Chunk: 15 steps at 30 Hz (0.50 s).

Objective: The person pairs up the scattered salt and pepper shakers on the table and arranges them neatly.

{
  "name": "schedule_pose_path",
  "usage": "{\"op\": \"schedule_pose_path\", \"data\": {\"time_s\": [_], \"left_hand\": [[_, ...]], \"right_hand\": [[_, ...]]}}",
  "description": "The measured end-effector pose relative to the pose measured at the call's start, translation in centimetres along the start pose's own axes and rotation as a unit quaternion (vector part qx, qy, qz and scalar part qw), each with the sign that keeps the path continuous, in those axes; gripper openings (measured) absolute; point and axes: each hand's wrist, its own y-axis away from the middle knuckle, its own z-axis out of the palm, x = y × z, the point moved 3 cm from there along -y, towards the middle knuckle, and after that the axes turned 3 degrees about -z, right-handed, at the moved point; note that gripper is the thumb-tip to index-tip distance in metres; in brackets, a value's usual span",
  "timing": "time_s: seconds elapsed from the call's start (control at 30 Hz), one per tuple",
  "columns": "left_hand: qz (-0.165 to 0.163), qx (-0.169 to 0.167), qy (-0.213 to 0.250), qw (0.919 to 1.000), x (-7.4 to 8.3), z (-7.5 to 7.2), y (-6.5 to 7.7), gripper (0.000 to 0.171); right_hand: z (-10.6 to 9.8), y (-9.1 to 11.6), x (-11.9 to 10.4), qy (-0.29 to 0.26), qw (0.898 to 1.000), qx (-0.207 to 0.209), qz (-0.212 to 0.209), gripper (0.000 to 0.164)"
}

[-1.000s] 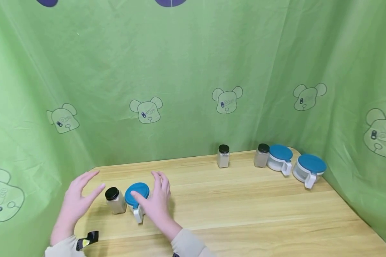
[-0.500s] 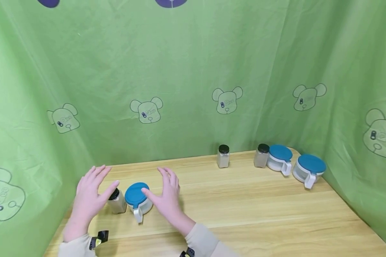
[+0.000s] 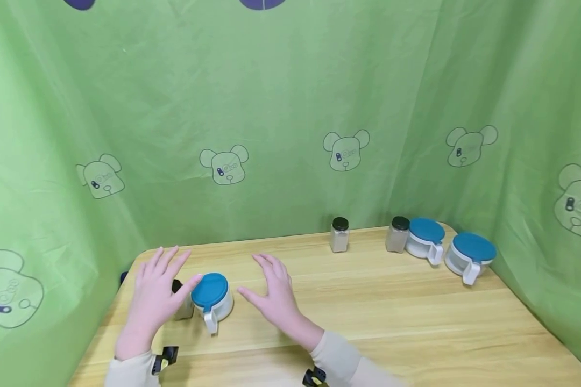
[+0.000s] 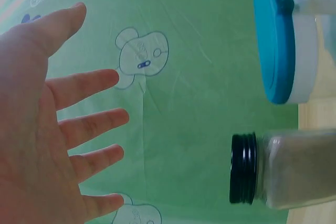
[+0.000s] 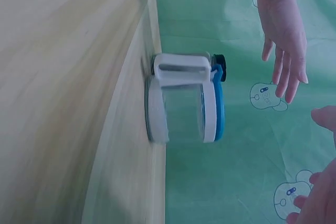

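Observation:
My left hand (image 3: 155,295) hovers with spread fingers above a small square jar (image 3: 186,308) with a black lid, hiding part of it in the head view. In the left wrist view that jar (image 4: 299,169) and the blue-lidded pot (image 4: 275,40) stand apart from the fingers. The clear seasoning pot (image 3: 210,290) with a blue lid and white handle sits upright just right of the jar. To the right of the pot, my right hand (image 3: 278,301) is held in the air, fingers extended, thumb apart, touching nothing.
Along the back edge of the wooden table (image 3: 368,312) stands another black-lidded jar (image 3: 339,235). Farther right are a third such jar (image 3: 397,235) and two blue-lidded pots, one (image 3: 425,236) close beside it and one (image 3: 470,255) near the right edge. Green curtain (image 3: 281,107) surrounds the table.
Both hands have moved to the right. The right hand has drawn away from the pot, and the left hand has come over the nearby jar. The jars and pots stay where they were.

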Motion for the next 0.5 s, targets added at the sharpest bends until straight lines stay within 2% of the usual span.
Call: {"op": "schedule_pose_path", "data": {"time_s": [0.3, 0.5], "left_hand": [[-0.003, -0.043, -0.001, 0.9991, 1.0, 1.6, -0.1, 0.064], [0.006, -0.063, -0.010, 0.9980, 1.8, 2.6, -0.2, 0.065]], "right_hand": [[-2.5, 0.9, 1.7, 0.001, 1.000, -0.029, 0.013, 0.070], [-3.9, 1.7, 3.1, -0.021, 0.999, -0.041, 0.009, 0.071]]}}
